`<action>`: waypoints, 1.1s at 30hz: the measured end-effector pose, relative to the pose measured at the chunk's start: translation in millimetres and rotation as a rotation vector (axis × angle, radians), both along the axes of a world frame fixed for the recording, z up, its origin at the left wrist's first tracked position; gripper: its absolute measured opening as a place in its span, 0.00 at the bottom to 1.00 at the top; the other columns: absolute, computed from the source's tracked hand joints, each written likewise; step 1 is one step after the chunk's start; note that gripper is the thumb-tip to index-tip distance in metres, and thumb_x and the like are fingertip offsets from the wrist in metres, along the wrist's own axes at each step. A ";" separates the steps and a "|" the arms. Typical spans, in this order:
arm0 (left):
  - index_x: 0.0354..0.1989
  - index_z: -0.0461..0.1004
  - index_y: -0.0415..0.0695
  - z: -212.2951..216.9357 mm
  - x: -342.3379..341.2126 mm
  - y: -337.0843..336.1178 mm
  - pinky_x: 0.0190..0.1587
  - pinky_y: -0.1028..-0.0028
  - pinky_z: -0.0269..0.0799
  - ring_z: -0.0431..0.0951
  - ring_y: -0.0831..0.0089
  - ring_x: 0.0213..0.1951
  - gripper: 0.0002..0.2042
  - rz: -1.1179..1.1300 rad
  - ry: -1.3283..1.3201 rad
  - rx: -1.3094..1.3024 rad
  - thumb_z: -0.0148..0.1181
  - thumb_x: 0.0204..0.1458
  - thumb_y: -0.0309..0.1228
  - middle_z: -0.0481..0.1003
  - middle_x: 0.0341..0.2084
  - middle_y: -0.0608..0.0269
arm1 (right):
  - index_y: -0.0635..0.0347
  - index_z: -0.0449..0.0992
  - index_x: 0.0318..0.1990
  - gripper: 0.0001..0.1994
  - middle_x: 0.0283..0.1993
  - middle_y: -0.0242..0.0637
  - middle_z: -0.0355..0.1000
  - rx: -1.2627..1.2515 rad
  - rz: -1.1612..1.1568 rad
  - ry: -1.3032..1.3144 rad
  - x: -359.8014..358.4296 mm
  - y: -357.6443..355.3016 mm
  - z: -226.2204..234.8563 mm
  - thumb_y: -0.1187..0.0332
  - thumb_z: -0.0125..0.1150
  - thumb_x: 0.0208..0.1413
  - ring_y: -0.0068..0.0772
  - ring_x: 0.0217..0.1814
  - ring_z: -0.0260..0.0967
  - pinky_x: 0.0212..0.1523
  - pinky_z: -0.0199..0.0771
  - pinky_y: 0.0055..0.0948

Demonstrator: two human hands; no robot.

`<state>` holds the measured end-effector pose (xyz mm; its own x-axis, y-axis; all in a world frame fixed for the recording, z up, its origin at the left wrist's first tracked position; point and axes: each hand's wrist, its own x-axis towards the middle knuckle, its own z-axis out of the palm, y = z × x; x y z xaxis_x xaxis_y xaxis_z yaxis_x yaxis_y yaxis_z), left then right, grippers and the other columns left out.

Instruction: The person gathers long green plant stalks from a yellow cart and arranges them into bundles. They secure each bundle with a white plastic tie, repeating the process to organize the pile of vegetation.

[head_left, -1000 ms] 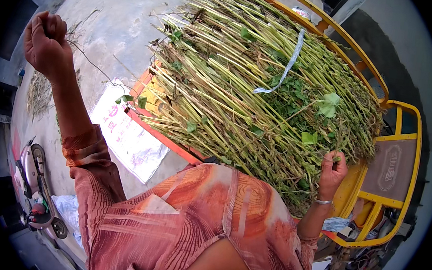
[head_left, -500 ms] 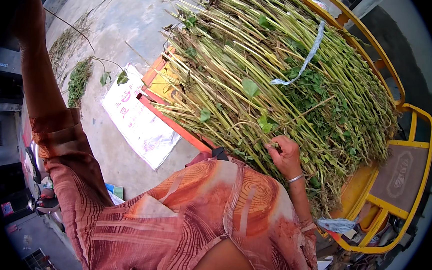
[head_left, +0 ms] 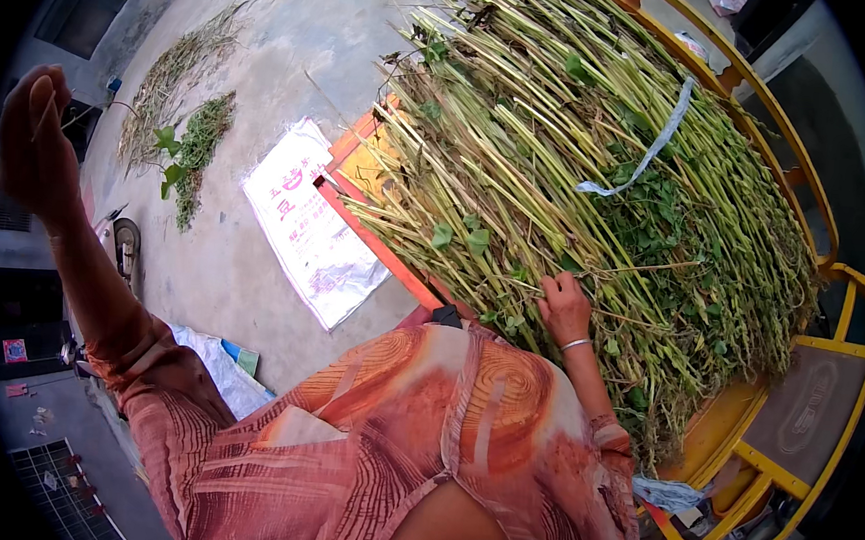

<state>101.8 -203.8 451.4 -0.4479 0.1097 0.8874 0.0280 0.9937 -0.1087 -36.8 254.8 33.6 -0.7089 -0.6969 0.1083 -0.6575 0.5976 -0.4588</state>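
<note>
A thick heap of cut green and yellowish plant stalks (head_left: 521, 146) lies across a cart. Leafy green vine growth (head_left: 657, 216) is tangled among the stalks. My right hand (head_left: 564, 309), with a bracelet at its wrist, rests on the near side of the heap; its fingers are curled round stalks and the fingertips are partly hidden. Far out to the left my left hand (head_left: 42, 147) is raised, its fingers bent. A thin vine (head_left: 169, 163) with a few green leaves trails from it over the concrete.
The cart has an orange edge (head_left: 379, 251) and yellow rails (head_left: 796, 160). A pale blue strip (head_left: 657, 145) lies over the stalks. On the concrete are a white printed sack (head_left: 310, 231), a green plant pile (head_left: 206, 139) and dry stalks (head_left: 170, 81). A dark wheel (head_left: 125, 249) stands at left.
My left hand has come down and further into view, and the vine has swung left with it. My right hand has shifted slightly on the stalks. The whole view has turned a little.
</note>
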 end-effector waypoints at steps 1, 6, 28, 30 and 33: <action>0.32 0.73 0.40 -44.5 15.2 21.6 0.31 0.80 0.69 0.75 0.73 0.27 0.05 -0.074 -0.223 0.053 0.55 0.55 0.28 0.75 0.26 0.62 | 0.51 0.67 0.34 0.15 0.33 0.36 0.59 -0.033 0.014 0.000 -0.4 1.5 -0.6 0.72 0.64 0.37 0.41 0.37 0.64 0.32 0.69 0.38; 0.30 0.69 0.39 -346.8 220.2 4.0 0.28 0.68 0.67 0.71 0.60 0.23 0.06 0.884 -0.459 0.709 0.51 0.54 0.28 0.72 0.22 0.52 | 0.55 0.67 0.35 0.13 0.40 0.38 0.61 0.034 0.077 0.056 1.4 5.9 -2.3 0.73 0.62 0.40 0.41 0.39 0.66 0.33 0.71 0.34; 0.34 0.74 0.35 -455.1 -8.9 176.4 0.31 0.79 0.70 0.73 0.81 0.27 0.10 -0.150 -0.986 1.476 0.60 0.50 0.30 0.76 0.23 0.65 | 0.70 0.71 0.39 0.09 0.28 0.34 0.68 -1.463 -0.882 -1.044 -65.2 68.9 59.0 0.71 0.56 0.56 0.19 0.23 0.60 0.17 0.58 0.17; 0.33 0.75 0.36 -425.9 -62.2 218.3 0.30 0.79 0.69 0.72 0.83 0.26 0.09 -0.486 -1.102 1.535 0.59 0.51 0.31 0.74 0.22 0.67 | 0.70 0.70 0.40 0.09 0.30 0.36 0.67 -1.560 -0.925 -1.053 -72.0 67.8 39.0 0.71 0.51 0.59 0.22 0.26 0.61 0.20 0.61 0.19; 0.40 0.74 0.37 -395.0 -105.2 272.5 0.35 0.80 0.67 0.70 0.84 0.32 0.13 -0.766 -1.312 1.298 0.56 0.55 0.35 0.75 0.29 0.69 | 0.70 0.70 0.40 0.09 0.31 0.37 0.67 -1.730 -0.887 -1.024 -69.8 58.5 46.6 0.70 0.49 0.60 0.24 0.28 0.62 0.23 0.63 0.21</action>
